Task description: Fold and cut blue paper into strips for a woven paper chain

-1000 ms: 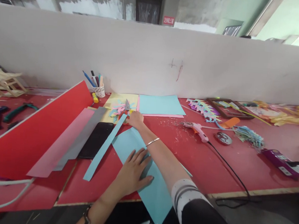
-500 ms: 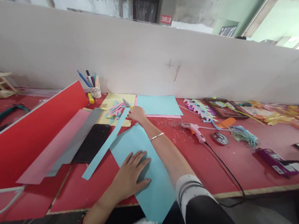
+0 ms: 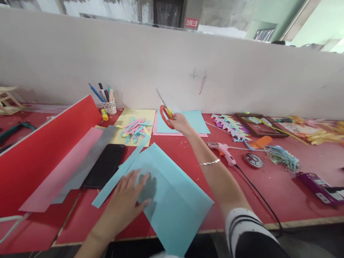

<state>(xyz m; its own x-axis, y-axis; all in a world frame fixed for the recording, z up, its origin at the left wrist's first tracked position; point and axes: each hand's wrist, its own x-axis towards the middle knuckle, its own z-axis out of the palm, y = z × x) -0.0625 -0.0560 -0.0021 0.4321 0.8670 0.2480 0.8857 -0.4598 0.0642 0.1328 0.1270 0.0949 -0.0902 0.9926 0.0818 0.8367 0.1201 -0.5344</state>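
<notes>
Raised over the back of the table, my right hand grips a pair of scissors by its orange and yellow handles, blades pointing up and to the left. My left hand has its fingers spread and slightly blurred, over the left edge of a large light-blue paper sheet. Whether that hand touches the paper I cannot tell. Along the sheet's left side lies a long blue paper strip. Small pink, blue and yellow paper scraps are heaped on a yellow sheet.
At left are a black phone, grey and pink sheets and a slanted red board. A pen cup stands by the partition. To the right lie a pink glue gun with its cord, a round tin and a purple power strip.
My right hand has lifted the scissors up and right, away from the scraps. My left hand has slid left across the blue sheet, and the strip's top end now lies lower.
</notes>
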